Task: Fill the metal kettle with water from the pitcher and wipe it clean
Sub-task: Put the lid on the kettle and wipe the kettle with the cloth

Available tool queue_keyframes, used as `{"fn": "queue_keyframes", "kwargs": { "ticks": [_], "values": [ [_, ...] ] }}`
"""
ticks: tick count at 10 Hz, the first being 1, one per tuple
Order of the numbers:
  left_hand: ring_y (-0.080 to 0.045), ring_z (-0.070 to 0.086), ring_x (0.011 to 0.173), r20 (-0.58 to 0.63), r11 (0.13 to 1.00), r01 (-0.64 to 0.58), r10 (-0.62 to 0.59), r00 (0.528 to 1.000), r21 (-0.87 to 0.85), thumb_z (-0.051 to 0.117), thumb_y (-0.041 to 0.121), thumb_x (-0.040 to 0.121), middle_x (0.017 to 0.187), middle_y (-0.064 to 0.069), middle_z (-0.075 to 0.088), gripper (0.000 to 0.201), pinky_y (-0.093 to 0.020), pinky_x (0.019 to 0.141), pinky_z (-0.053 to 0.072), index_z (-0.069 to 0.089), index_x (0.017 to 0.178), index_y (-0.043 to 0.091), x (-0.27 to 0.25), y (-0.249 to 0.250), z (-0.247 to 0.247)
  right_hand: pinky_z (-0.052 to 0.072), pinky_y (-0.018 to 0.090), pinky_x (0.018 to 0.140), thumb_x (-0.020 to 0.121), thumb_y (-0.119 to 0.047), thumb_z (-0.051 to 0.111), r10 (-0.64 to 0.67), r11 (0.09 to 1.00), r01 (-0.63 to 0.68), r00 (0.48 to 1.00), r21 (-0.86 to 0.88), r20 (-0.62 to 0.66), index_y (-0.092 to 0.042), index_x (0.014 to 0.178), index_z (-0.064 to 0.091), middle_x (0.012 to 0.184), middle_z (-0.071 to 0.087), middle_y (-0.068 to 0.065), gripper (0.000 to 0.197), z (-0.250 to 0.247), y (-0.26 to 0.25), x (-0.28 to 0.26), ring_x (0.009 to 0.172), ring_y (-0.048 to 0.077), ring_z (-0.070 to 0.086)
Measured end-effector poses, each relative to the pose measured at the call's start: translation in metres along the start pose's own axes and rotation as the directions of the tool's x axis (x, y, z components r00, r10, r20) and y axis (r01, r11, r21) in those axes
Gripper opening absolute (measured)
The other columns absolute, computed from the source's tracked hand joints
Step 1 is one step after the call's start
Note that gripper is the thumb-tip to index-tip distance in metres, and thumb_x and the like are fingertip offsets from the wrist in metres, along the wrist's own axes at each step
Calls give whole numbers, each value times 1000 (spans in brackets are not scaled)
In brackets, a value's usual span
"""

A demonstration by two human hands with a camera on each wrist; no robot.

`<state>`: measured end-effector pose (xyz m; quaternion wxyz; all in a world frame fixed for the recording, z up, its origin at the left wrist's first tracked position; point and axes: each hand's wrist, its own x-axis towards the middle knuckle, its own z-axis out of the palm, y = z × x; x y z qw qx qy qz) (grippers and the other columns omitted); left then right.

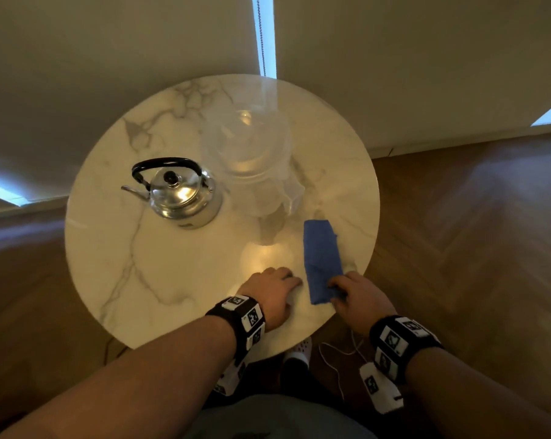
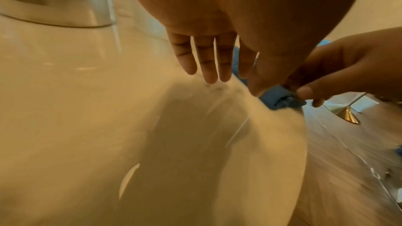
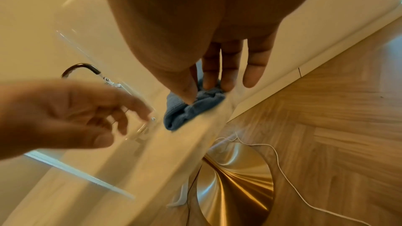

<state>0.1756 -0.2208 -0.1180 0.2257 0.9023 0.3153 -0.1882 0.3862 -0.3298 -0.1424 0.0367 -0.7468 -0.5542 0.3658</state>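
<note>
The metal kettle with a black handle stands lidded on the left of the round marble table. A clear pitcher stands behind and to the right of it. A folded blue cloth lies at the near right. My right hand pinches the cloth's near end between thumb and fingers. My left hand hovers just left of the cloth, its fingers straight and holding nothing. Both hands are well short of the kettle.
The table's near edge runs under my wrists. Below it are a gold cone-shaped table base, a white cable on the wooden floor and my foot. A wall stands close behind the table.
</note>
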Motion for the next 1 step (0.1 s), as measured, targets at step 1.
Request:
{"fn": "queue_keyframes", "kwargs": {
  "ticks": [1],
  "values": [
    [-20, 58, 119, 70, 980, 137, -128, 989, -143, 52, 38, 91, 132, 8, 57, 43, -32, 98, 49, 52, 134, 37, -54, -28, 10, 47, 28, 94, 98, -30, 59, 71, 997, -70, 998, 27, -3, -32, 129, 57, 123, 55, -8, 31, 1, 0, -17, 109, 12, 55]
  ]
}}
